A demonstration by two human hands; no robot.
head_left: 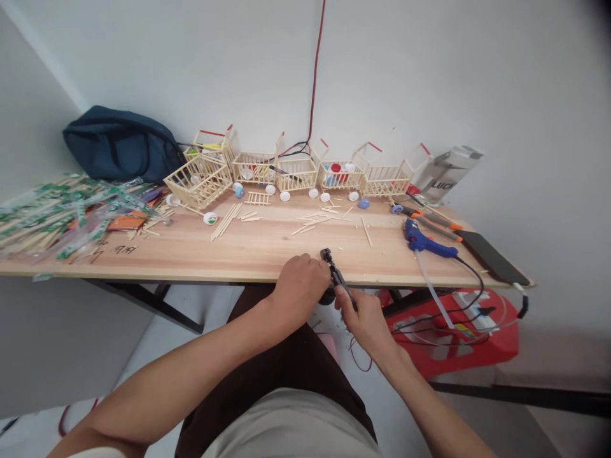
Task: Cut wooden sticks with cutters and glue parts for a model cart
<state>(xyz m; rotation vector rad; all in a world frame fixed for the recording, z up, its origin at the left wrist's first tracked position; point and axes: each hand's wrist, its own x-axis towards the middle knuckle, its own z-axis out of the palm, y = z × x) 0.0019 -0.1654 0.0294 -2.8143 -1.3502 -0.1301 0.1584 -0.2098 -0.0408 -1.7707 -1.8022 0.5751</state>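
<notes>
At the front edge of the table, my right hand (365,318) is wrapped round a black tool that looks like pliers (337,275), its head pointing up and away from me. My left hand (303,286) is closed in a fist right beside the tool's head, its knuckles upward. What its fingers hold is hidden from this angle. A dark rounded part (327,296) shows below it, between the two hands. Beyond the hands lie short wooden sticks (312,221), one longer stick (366,232) and a small ladder-like stick frame (258,198).
Several little stick-built carts (296,175) with white wheels line the wall. Packaged sticks (62,213) and a blue bag (121,143) are at left. A blue glue gun (427,242), orange-tipped pliers (436,222), a dark flat slab (491,257) and a bag (451,172) occupy the right.
</notes>
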